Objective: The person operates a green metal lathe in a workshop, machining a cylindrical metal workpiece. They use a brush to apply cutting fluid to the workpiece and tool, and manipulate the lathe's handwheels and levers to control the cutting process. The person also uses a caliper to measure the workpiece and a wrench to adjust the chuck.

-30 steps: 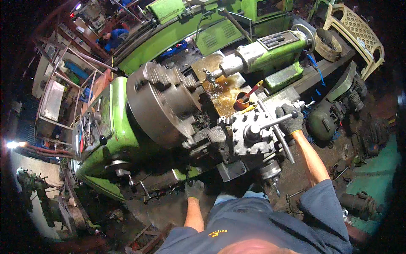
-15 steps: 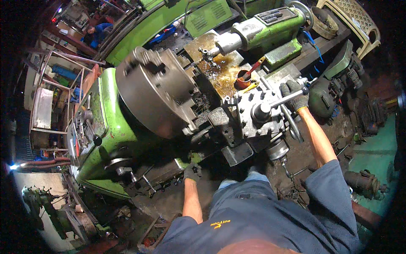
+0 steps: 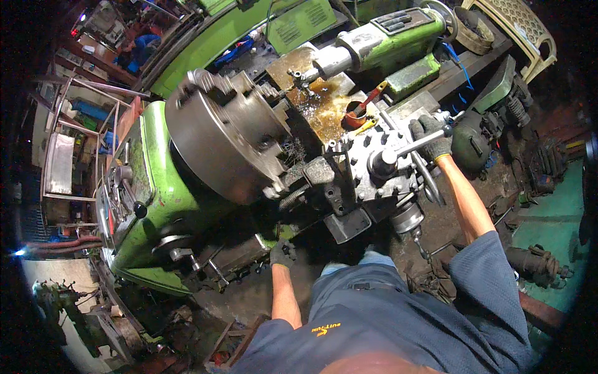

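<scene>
In a grey glove, my right hand (image 3: 430, 136) is closed at the right end of the tool slide, beneath a ball-ended lever (image 3: 414, 146). What its fingers grip is hidden. That lever rises from the square tool post (image 3: 377, 177), which is studded with bolts. Low at the front of the green lathe, my gloved left hand (image 3: 283, 252) has its fingers curled next to a small green part; what is in them cannot be made out. The large steel chuck (image 3: 215, 153), slightly smeared, stands left of the tool post. Stringy metal chips (image 3: 299, 149) hang between chuck and tool post.
An orange-red pot (image 3: 356, 115) with a red-handled brush (image 3: 375, 93) stands behind the tool post on the oily bed. Beyond is the green tailstock (image 3: 398, 47). Tools lie on the headstock (image 3: 149, 187) at left. A plastic chair (image 3: 520, 31) stands back right; a person in blue is far left.
The dark gaps on the chuck show in different places, so it has turned. Both hands stay where they were. The whole view has shifted slightly.
</scene>
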Tool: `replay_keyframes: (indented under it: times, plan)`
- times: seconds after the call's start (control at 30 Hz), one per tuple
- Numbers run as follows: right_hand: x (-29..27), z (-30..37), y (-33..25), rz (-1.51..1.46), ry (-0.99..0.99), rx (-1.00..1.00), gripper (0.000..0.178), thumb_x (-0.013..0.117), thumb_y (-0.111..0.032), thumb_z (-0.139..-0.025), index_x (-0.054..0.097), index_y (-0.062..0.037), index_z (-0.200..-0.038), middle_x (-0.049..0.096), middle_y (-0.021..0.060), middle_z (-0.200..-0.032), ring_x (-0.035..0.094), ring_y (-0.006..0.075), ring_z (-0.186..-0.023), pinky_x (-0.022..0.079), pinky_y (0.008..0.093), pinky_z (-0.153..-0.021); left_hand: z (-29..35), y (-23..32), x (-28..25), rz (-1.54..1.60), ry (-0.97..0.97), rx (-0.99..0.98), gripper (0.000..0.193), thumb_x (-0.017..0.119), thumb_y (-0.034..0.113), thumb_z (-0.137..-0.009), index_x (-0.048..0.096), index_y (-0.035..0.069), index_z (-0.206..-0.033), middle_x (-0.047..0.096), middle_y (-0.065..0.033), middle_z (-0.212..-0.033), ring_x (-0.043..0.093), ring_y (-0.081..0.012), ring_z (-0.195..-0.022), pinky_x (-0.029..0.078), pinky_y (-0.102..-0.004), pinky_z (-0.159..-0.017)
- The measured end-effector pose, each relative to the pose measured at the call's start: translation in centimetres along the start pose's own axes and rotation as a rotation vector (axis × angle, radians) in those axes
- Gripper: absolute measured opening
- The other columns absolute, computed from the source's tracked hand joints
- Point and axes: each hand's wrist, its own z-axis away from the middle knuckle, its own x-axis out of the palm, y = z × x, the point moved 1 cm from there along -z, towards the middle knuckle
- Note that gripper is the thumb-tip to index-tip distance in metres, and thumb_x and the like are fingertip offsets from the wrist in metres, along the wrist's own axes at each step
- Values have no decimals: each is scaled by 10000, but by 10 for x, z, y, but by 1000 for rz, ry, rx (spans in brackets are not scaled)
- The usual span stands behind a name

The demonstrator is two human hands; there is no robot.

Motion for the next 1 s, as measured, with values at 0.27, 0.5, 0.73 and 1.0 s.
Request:
replay_keyframes:
  times: [0.27,0.5,0.73,1.0]
  plan:
    - [7,0,7,-41,-15,79,304,614,-378,-929,676,-87,-868,690,169,-888,671,380,-855,529,481,-759,0,2,2,-35,-11,-35,236,657,252,-881,554,124,-711,586,-79,-646,460,-200,-453,333,-315,-406]
    - [10,0,8,-38,-48,145,300,602,-396,-931,679,-112,-872,696,155,-887,681,383,-855,540,474,-759,-3,-2,-3,-21,-51,-23,228,654,257,-901,563,141,-728,587,-75,-643,470,-187,-457,329,-314,-407]
    - [25,0,22,38,23,46,315,586,-384,-932,644,-98,-812,678,168,-823,673,376,-805,527,493,-727,-7,-3,-6,-1,-46,39,268,667,291,-920,566,138,-725,594,-71,-643,484,-194,-463,347,-321,-402]
    - [5,0,5,3,-16,87,324,580,-384,-944,666,-86,-849,687,191,-855,677,389,-827,531,502,-745,-5,-1,-5,-32,-55,20,204,687,220,-843,571,118,-710,592,-78,-647,495,-206,-472,368,-315,-402]
